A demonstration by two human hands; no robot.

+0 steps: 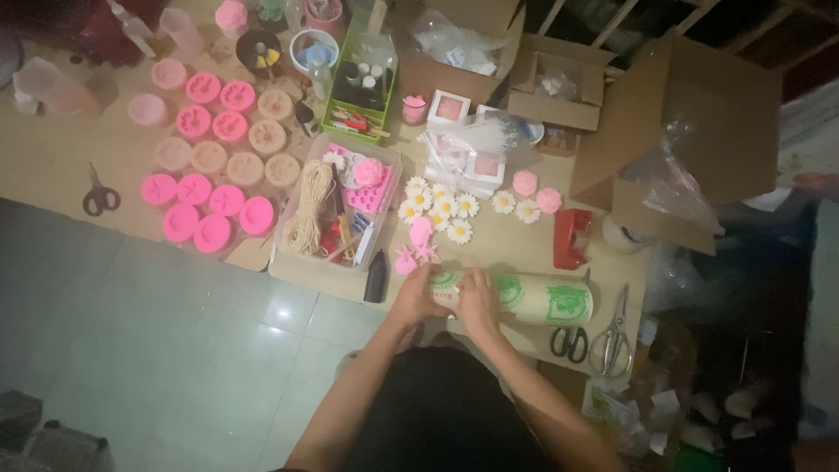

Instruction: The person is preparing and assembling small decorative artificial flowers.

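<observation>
A thick roll of pale wrapping material with green print (533,298) lies on its side near the front edge of the low table (52,166). Both my hands rest on the roll's left end. My left hand (418,297) grips the end, and my right hand (477,301) sits just beside it on top of the roll. Small pink star-shaped and rounded pieces (413,249) lie just beyond my left hand. Black-handled scissors (570,342) and metal scissors (613,336) lie right of the roll.
Several round pink and beige moulds (214,157) cover the table's left part. A clear tray (336,210) holds twine and tools. White daisy shapes (441,205), a red tape dispenser (571,238), cardboard boxes (682,131) and another pair of scissors (99,194) are around. Tiled floor (175,350) lies below.
</observation>
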